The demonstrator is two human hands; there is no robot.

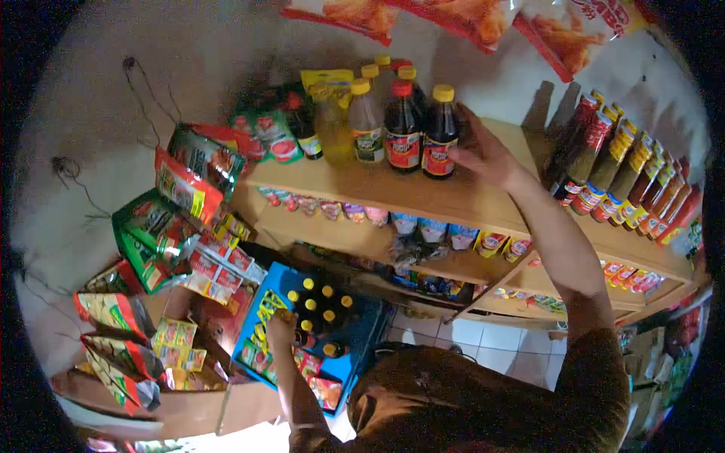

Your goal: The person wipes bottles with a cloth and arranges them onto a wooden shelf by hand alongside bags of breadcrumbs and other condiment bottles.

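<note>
On the top shelf, my right hand is beside a dark sauce bottle with a yellow cap. The fingers are stretched and apart, with the thumb close to the bottle's label; whether it touches cannot be told. A similar bottle with a red cap stands just left of it, and a clear bottle with a yellow cap stands further left. Lower down, my left hand reaches into a blue crate that holds several dark bottles with yellow caps and some packets. Its fingers are blurred and partly hidden.
Sauce bottles line the right part of the wooden shelf. Small packs fill the tier below. Seasoning pouches hang and lie at left. Red and white bags hang overhead. Cartons stand at far right.
</note>
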